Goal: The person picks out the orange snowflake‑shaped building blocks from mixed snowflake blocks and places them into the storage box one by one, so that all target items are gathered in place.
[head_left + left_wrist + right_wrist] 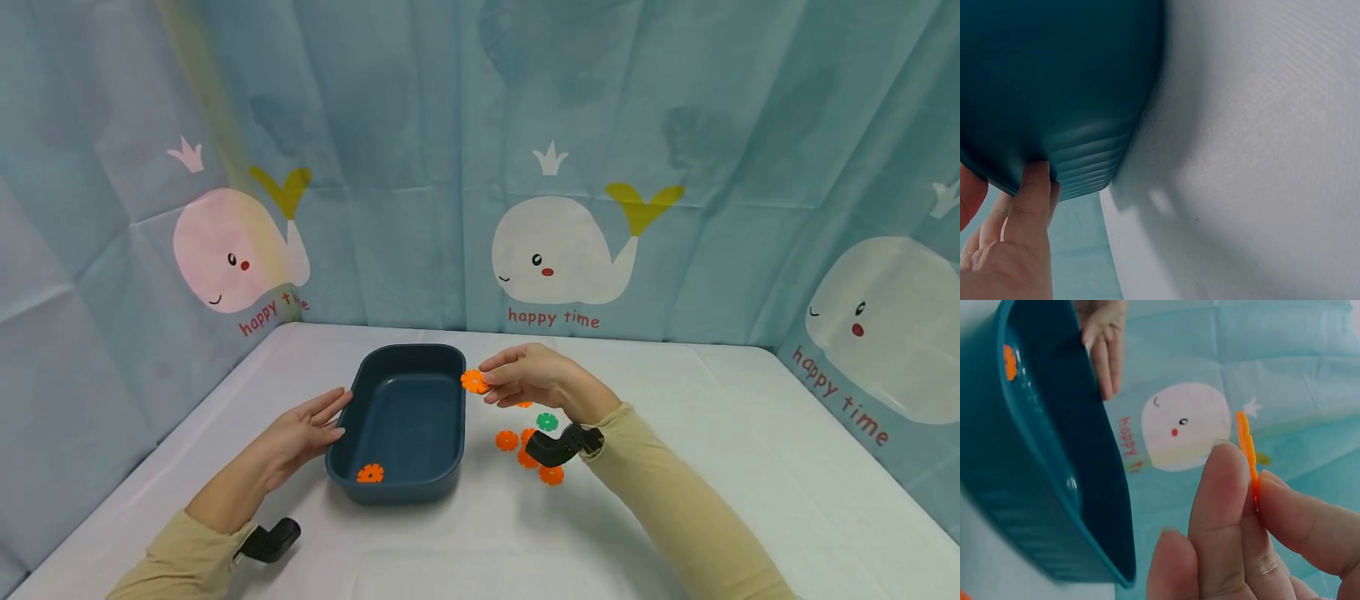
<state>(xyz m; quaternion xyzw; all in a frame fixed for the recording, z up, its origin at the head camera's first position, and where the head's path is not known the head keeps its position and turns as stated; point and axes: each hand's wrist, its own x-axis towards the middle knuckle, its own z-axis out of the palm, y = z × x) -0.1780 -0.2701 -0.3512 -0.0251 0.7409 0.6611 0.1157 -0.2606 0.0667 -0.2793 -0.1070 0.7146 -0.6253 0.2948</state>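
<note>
A dark teal tub (408, 358) stands on the white table, with one orange flower-shaped disc (370, 473) lying in its near corner. My right hand (517, 375) hovers at the tub's right rim and pinches another orange disc (473, 381) between thumb and fingers; the right wrist view shows that disc (1247, 450) edge-on next to the tub (1047, 506). My left hand (315, 427) lies with straight fingers against the tub's left wall, and the fingertips (1034, 181) touch its ribbed side (1079, 156).
Several loose discs lie right of the tub by my right wrist, orange ones (507, 440) and one green (547, 422). A whale-print curtain (555, 250) closes off the back and both sides. White tabletop (750, 467) stretches to the right.
</note>
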